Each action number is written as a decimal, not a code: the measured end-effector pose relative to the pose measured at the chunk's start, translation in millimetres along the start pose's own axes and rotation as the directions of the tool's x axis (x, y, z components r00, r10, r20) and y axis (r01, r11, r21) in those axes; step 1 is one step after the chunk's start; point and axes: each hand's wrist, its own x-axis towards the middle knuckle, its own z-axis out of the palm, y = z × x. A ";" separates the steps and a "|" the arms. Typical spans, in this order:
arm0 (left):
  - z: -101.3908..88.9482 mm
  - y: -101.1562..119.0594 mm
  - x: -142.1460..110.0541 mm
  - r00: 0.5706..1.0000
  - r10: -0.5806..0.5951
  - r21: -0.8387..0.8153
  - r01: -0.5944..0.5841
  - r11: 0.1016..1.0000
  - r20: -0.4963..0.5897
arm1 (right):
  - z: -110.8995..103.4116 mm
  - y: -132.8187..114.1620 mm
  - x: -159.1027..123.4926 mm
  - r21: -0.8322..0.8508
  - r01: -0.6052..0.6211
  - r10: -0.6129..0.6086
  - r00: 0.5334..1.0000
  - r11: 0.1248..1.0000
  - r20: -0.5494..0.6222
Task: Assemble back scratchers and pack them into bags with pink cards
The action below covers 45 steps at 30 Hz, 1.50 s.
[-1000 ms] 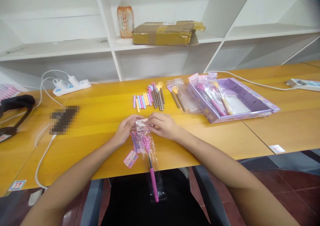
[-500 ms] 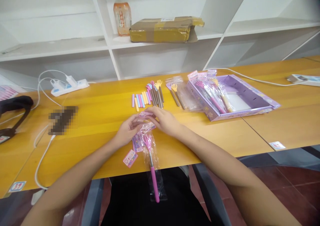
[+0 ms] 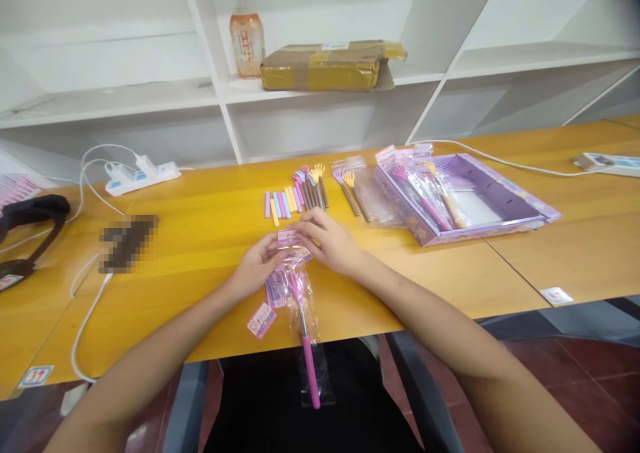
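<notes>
A pink back scratcher (image 3: pixel 309 363) lies in a clear plastic bag (image 3: pixel 320 336), its handle reaching past the table edge over my lap. My left hand (image 3: pixel 257 264) grips the left side of the bag's top, thumb and fingers closed. On the right side of that top, my right hand (image 3: pixel 330 241) pinches the plastic beside a pink printed card (image 3: pixel 287 238). Whether this card sits inside the bag or on it, I cannot tell. Below my left hand lie more printed cards (image 3: pixel 274 291), and a single loose card (image 3: pixel 261 320) is nearer the edge.
Beyond my hands are several coloured handle sleeves (image 3: pixel 284 203) and several scratcher heads on rods (image 3: pixel 315 186). A purple box (image 3: pixel 520 223) with bagged scratchers stands at right. At left are a power strip (image 3: pixel 145 177), cables and a black headset (image 3: pixel 37 206).
The pink card at the bag's top now shows flatter and more plainly between my fingers. My right hand's fingers have shifted slightly. The view has tilted a little.
</notes>
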 end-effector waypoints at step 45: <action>-5.0 22.7 -10.0 0.931 0.344 0.653 -0.334 0.680 0.118 | 8.3 0.5 1.9 0.618 -0.345 0.398 0.916 0.707 0.056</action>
